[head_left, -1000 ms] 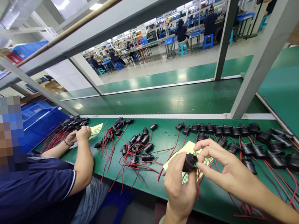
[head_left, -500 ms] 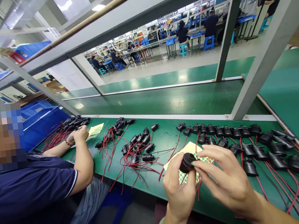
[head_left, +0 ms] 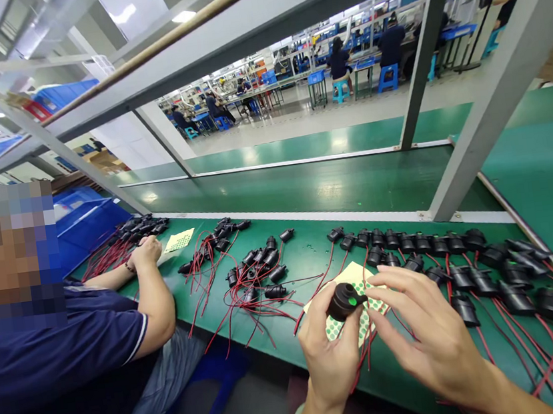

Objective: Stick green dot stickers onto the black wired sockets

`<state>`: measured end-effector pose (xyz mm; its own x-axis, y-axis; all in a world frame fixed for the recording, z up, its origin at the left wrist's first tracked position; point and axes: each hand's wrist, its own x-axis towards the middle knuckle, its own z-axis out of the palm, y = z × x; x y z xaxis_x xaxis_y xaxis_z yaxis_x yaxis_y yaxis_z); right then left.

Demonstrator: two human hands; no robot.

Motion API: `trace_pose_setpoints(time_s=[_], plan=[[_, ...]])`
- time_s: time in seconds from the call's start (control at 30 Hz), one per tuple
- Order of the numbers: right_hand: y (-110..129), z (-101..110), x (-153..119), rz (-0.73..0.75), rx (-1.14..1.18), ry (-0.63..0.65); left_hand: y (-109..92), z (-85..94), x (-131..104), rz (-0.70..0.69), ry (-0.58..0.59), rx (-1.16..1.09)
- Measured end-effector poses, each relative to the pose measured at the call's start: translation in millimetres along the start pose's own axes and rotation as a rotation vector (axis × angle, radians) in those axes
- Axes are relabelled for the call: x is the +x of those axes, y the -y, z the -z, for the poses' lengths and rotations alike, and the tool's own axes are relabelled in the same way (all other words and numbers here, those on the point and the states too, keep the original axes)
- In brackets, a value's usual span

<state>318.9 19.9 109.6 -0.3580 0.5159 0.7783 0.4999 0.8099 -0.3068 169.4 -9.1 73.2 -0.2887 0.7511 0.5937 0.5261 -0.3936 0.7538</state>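
A black cylindrical housing (head_left: 340, 305), marked with a green dot (head_left: 353, 302), is gripped by the left hand (head_left: 327, 352) above a sticker sheet (head_left: 353, 277), near the front edge of the bench (head_left: 305, 237). The right hand (head_left: 426, 323) is held just beside it, fingers parted. Bare surface is bounded behind by a white rail (head_left: 308, 216) — sideways room is narrowed by left-side wired housings (head_left: 265, 259) and right-side wired housings (head_left: 461, 278).

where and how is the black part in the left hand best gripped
Probably around its wide round body, from its left side, as the left hand has it. The black part has a curved wall that thumb and fingers can wrap, and this leaves clear the green dot and the narrow tab pointing toward the right hand.
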Motion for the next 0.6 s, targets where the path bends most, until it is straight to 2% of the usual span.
trace_pose_setpoints(time_s=[0.13, 0.6], plan=[[5, 3, 2, 0.052, 0.015, 0.023, -4, 0.8, 1, 0.010, 0.004, 0.002], [13, -7, -6, 0.022, -0.018, 0.020, -7, 8.6, 4, -0.188, -0.009, 0.175]])
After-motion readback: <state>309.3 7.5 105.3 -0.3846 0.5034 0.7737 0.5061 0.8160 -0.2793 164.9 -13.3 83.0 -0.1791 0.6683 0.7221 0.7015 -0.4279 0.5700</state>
